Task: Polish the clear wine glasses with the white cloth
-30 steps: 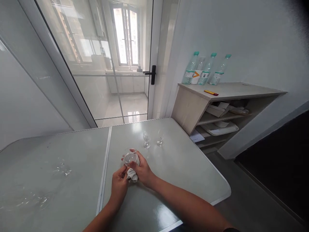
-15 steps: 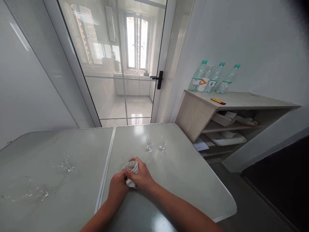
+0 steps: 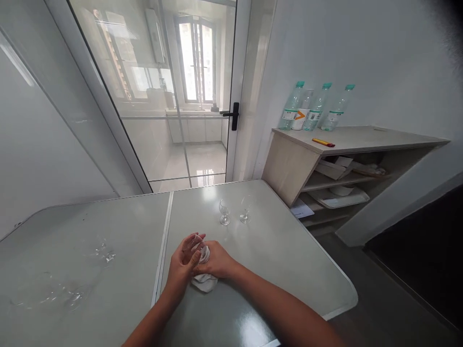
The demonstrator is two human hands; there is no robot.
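Near the middle of the table, a clear drinking glass (image 3: 196, 242) is between my hands. My left hand (image 3: 180, 264) is curled around the outside of its bowl, thumb toward me. My right hand (image 3: 217, 260) grips a white cloth (image 3: 205, 283), part of it bunched against the glass and the rest hanging below. The lower part of the glass is hidden by fingers and cloth. Just beyond my hands, a stemmed glass (image 3: 224, 218) stands upright beside a second stemmed glass (image 3: 245, 215).
On the table's left half lie a transparent stemmed glass (image 3: 105, 254) and another one (image 3: 74, 298), both faint. A shelf unit (image 3: 289, 168) at the right bears a plastic bottle (image 3: 314, 113) among several and a yellow-red stick-like object (image 3: 323, 142). A glass door (image 3: 202, 154) is behind.
My left hand has shifted from pinching the cloth-covered rim to cupping the glass's side. The glass has turned and more cloth hangs toward me. The view has tilted slightly.
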